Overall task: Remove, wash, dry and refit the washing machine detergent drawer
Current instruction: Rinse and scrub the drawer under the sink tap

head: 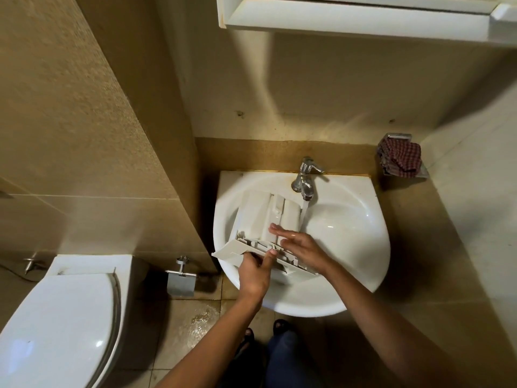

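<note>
The white detergent drawer lies tilted in the white basin, underside up, its front panel toward me. My left hand grips the front panel from below, thumb curled over its top edge. My right hand lies flat on the drawer's body near the panel, fingers straight and pointing left. Water runs from the chrome tap and falls just past the drawer's right edge.
A red checked cloth sits in a metal holder on the wall to the right of the basin. A toilet stands at the lower left, with a metal paper holder beside it. A white cabinet hangs overhead. The floor below is wet.
</note>
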Action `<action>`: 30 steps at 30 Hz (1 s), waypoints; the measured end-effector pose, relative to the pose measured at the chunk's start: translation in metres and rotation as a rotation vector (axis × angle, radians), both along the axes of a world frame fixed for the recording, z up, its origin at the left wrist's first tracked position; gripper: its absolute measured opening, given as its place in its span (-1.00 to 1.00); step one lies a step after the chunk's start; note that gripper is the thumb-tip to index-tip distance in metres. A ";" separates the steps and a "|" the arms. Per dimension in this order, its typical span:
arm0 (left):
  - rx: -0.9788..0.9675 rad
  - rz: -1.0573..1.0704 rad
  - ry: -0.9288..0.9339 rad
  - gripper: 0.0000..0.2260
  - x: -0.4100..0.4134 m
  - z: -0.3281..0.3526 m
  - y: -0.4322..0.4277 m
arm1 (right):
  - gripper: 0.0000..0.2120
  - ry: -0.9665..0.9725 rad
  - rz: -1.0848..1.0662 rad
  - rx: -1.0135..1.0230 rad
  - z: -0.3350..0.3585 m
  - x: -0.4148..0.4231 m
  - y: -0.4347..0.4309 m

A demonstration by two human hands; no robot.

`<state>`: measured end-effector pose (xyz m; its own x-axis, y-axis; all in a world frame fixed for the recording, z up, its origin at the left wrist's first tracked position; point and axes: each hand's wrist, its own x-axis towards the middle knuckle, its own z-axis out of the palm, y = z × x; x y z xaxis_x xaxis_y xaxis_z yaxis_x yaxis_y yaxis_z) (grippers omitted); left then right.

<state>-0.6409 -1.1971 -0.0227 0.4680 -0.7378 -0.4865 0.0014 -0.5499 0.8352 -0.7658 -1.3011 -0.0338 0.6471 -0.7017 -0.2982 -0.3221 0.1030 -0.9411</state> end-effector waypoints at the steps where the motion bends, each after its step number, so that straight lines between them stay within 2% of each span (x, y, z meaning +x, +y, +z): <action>1: 0.007 0.002 0.002 -0.65 0.000 0.000 0.000 | -0.71 -0.048 -0.147 0.075 0.001 -0.006 -0.005; 4: 0.019 -0.004 -0.002 -0.66 0.001 0.001 0.000 | -0.81 -0.104 -0.585 0.222 0.001 -0.010 -0.034; 8: 0.023 -0.010 0.007 -0.64 0.002 0.002 0.000 | -0.76 -0.494 -0.998 0.693 0.003 0.005 -0.077; 11: 0.022 -0.012 0.018 -0.64 0.003 0.003 0.001 | -0.86 -0.540 -1.096 0.857 0.003 0.014 -0.087; 14: 0.018 -0.010 0.037 -0.64 0.003 0.003 0.002 | -0.84 -0.566 -1.118 0.914 0.002 0.018 -0.092; 19: 0.012 -0.032 0.021 -0.61 0.004 0.004 0.002 | -0.78 -0.700 -1.114 1.014 0.003 0.017 -0.092; 22: 0.008 -0.037 0.020 -0.59 0.006 0.003 0.003 | -0.81 -0.666 -1.041 1.015 0.008 0.016 -0.084; 25: 0.011 -0.050 0.006 -0.57 0.007 0.002 0.004 | -0.82 -0.571 -0.709 0.949 0.016 0.025 -0.061; 28: 0.005 -0.065 -0.005 -0.58 0.007 0.003 0.003 | -0.74 -0.390 -0.286 0.705 0.024 0.034 -0.027; 30: 0.002 -0.079 -0.017 -0.58 0.008 0.004 0.003 | -0.72 -0.341 -0.216 0.581 0.025 0.036 -0.008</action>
